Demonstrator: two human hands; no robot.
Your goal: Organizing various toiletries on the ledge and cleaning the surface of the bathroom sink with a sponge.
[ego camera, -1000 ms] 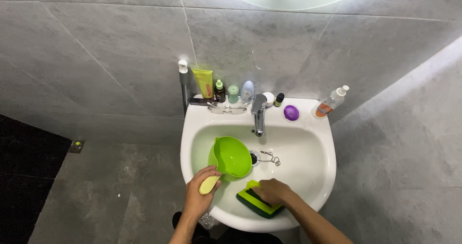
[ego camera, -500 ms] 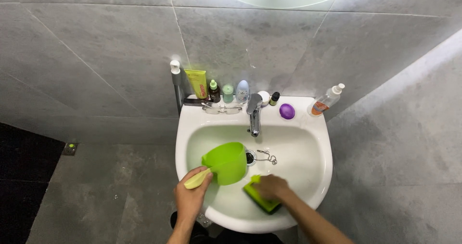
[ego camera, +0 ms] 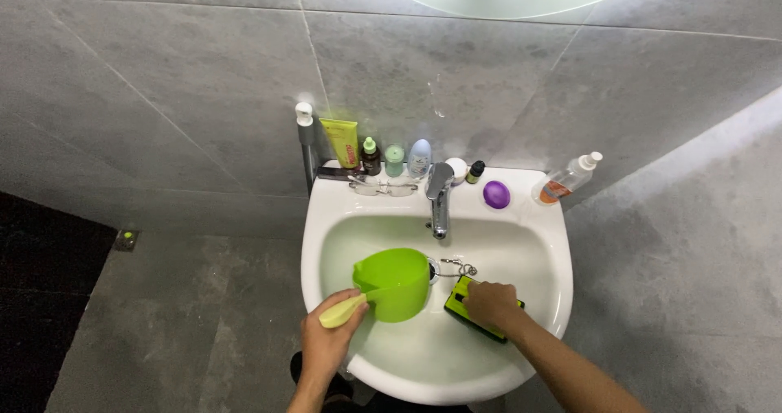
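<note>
A: Hands are counted as 2. How are they occupied?

B: The left hand (ego camera: 326, 341) is closed around the pale handle of 1 green scoop (ego camera: 393, 283), which is held tilted inside the white sink (ego camera: 538, 242), up and to the right of that hand. The right hand (ego camera: 487, 301) is pressed flat, fingers together, on 1 green and black sponge (ego camera: 476, 309) lying against the basin's right slope, directly beneath the palm.

A: What else is counted?

B: 1 chrome tap (ego camera: 439, 198) is seen at the back centre. Along the rear ledge, 1 yellow tube (ego camera: 340, 142), 3 small bottles (ego camera: 394, 160), 1 purple round item (ego camera: 496, 194) and 1 clear spray bottle (ego camera: 567, 180) are lined up.
</note>
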